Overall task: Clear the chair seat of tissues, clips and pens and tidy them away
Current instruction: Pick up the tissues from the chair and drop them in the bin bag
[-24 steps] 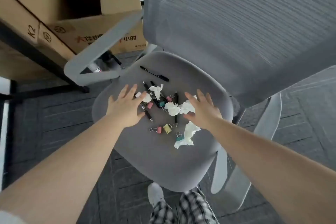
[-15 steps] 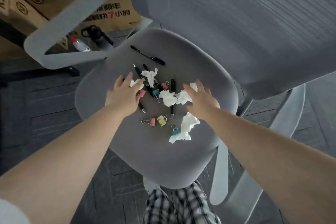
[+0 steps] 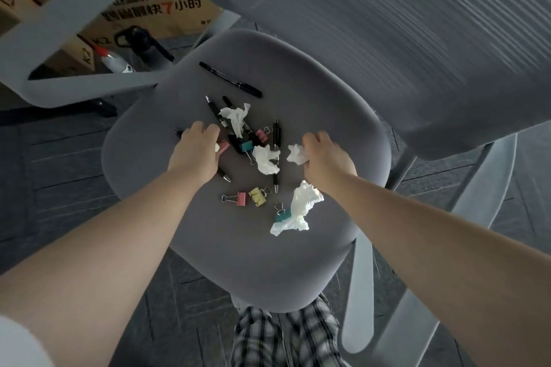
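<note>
Starting with tissues since they covered the rest: my right grip (image 3: 323,155) was closed on a crumpled tissue (image 3: 296,154) at 3 o'clock of the chair seat (image 3: 238,262). My left grip (image 3: 198,147) curled narrow over a pink clip (image 3: 223,146) at 9 o'clock; hold unclear. Pens (image 3: 230,79) lay toward 12.

bare chair seat (image 3: 238,262) open along the lower frame, mesh backrest (image 3: 402,39) walling the upper right, armrest (image 3: 74,18) barring the upper left, pens and clips crowding the centre, lone marker (image 3: 230,79) just above
</note>
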